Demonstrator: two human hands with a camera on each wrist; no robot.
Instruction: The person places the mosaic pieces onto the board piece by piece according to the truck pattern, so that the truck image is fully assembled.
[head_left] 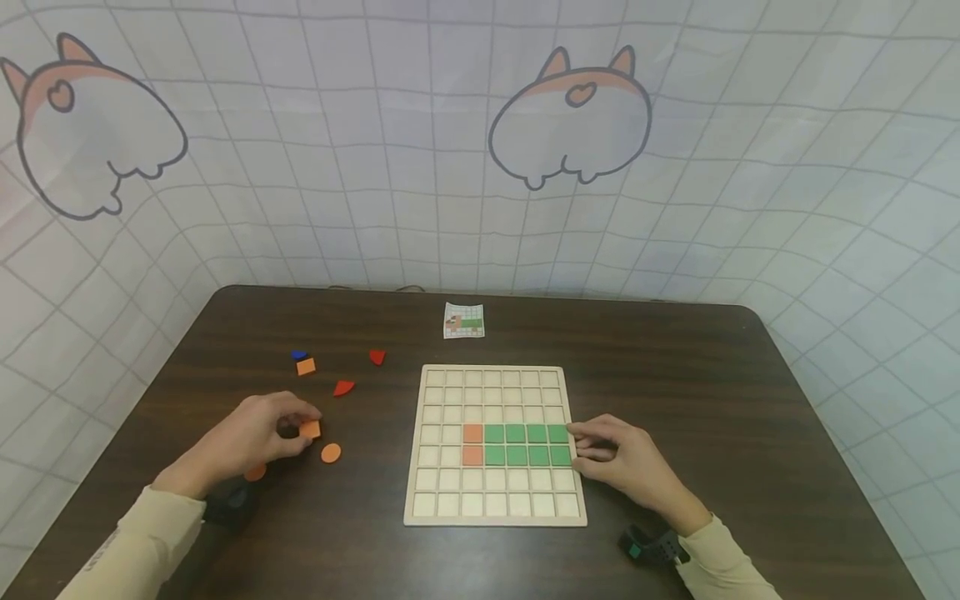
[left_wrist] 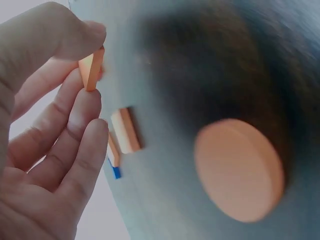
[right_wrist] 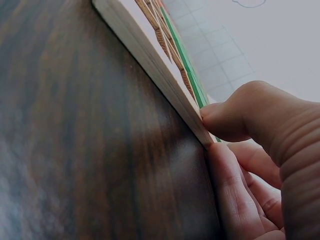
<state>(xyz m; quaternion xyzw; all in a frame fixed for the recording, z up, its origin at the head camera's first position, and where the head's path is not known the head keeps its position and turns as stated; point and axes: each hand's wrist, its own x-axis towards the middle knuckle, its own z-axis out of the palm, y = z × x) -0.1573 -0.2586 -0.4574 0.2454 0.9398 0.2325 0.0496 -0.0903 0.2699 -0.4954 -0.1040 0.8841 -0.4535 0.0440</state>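
Observation:
A wooden grid board (head_left: 495, 510) lies mid-table with two orange squares (head_left: 472, 444) and several green squares (head_left: 527, 444) set in its cells. My left hand (head_left: 258, 437) pinches an orange square tile (head_left: 310, 429) between thumb and fingers, just above the table left of the board; the left wrist view shows the same orange tile (left_wrist: 90, 70) edge-on in the pinch. My right hand (head_left: 618, 462) rests against the board's right edge, thumb (right_wrist: 225, 120) on the rim and fingers (right_wrist: 235, 195) along the board's side (right_wrist: 150, 55).
Loose pieces lie left of the board: an orange disc (head_left: 331, 452), another orange disc (head_left: 255, 472) by my wrist, two red quarter-rounds (head_left: 343, 387), an orange square (head_left: 305, 367) and a blue piece (head_left: 299, 355). A small pattern card (head_left: 463, 321) sits behind the board.

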